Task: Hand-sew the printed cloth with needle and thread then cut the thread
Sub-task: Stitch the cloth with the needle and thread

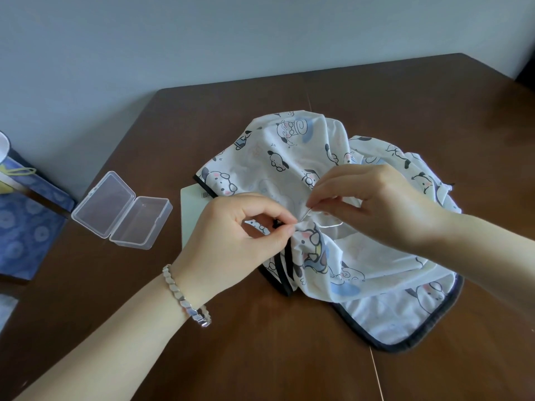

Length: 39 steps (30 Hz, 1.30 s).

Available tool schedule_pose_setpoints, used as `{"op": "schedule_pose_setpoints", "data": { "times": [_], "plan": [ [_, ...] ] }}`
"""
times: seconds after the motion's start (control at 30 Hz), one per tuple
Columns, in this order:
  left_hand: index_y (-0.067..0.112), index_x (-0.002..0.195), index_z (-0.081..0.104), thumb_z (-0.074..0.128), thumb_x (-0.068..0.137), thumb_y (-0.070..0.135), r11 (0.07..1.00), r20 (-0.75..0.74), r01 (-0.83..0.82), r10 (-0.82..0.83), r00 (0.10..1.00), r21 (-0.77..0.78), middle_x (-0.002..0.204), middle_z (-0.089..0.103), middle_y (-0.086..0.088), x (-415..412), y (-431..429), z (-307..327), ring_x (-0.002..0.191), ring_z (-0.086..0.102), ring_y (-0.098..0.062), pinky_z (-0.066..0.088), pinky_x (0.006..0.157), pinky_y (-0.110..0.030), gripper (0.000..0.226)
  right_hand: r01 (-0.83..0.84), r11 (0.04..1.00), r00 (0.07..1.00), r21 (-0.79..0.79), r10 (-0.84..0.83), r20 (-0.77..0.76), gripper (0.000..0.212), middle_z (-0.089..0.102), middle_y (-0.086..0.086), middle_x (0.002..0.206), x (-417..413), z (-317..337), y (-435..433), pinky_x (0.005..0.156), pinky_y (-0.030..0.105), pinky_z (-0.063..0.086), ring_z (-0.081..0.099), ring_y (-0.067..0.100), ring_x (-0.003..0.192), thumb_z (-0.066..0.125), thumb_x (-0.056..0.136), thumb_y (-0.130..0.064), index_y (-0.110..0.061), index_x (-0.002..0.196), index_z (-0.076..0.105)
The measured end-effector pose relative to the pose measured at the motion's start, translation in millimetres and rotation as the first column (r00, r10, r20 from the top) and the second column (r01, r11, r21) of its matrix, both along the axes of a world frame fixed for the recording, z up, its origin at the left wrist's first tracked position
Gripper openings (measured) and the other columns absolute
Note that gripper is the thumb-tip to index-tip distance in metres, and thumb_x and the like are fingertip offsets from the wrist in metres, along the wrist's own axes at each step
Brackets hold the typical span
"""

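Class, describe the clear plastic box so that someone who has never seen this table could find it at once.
Start at the brown table and look left of the printed cloth, toward the blue bag. The box lies there open, lid folded back flat. It alone is see-through.

A: The cloth (292, 157)?
B: White, printed with black-eared cartoon dogs and pale blue blobs, black trim.
A: The table (260, 357)?
B: Dark brown. Box (121, 211) clear, bag (26, 227) blue with pale rings.

A home room: brown wooden table (202, 125) against a plain wall (202, 33), gift bag (26, 215) alongside.
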<state>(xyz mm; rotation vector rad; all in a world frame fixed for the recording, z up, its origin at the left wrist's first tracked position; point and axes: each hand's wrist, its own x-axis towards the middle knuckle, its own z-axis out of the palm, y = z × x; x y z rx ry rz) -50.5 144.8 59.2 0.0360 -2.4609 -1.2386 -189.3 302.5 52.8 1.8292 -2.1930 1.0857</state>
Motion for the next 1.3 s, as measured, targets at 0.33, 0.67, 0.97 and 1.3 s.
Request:
{"op": "schedule_pose_setpoints", "data": {
  "times": [0.33,0.67,0.97,1.3],
  "plan": [
    [0.027,0.077,0.072,0.068,0.071,0.023,0.992,0.069,0.038,-0.047,0.996,0.117,0.073,0.069,0.007,2,0,1,0.062,0.064,-0.009,0.055,0.058,-0.025,0.008,-0.036,0.999,0.986,0.008,0.034,0.162,0.013,0.067,0.0,0.079,4,-1,4,0.068,0.01,0.047,0.062,0.002,0.072,0.057,0.086,-0.017,-0.011,0.087,0.069],
    [0.026,0.079,0.072,0.064,0.069,0.029,0.982,0.104,0.079,-0.098,0.99,0.173,0.074,0.069,0.005,1,0,1,0.056,0.065,-0.014,0.055,0.053,-0.026,0.013,-0.068,0.998,0.977,0.012,0.064,0.202,0.022,0.065,-0.006,0.078,9,-2,3,0.067,0.006,0.046,0.063,-0.001,0.071,0.051,0.086,-0.025,-0.012,0.088,0.069],
    [0.026,0.073,0.074,0.075,0.063,0.027,0.957,0.119,0.091,-0.128,0.985,0.276,0.066,0.069,0.0,-3,0,0,0.055,0.064,-0.021,0.057,0.056,-0.03,0.01,-0.107,0.994,0.955,-0.016,0.107,0.278,0.02,0.056,-0.025,0.071,15,-8,6,0.065,0.002,0.041,0.059,-0.007,0.065,0.052,0.085,-0.023,-0.011,0.087,0.069],
    [0.02,0.064,0.073,0.08,0.058,0.019,0.935,0.125,-0.004,-0.043,0.991,0.354,0.058,0.068,-0.003,-7,9,-2,0.052,0.064,-0.016,0.054,0.055,-0.022,0.009,-0.072,0.991,0.967,-0.117,0.098,0.234,0.013,0.06,-0.01,0.073,22,-18,9,0.067,0.005,0.043,0.055,-0.009,0.066,0.055,0.086,-0.016,-0.011,0.086,0.067]
  ]
}}
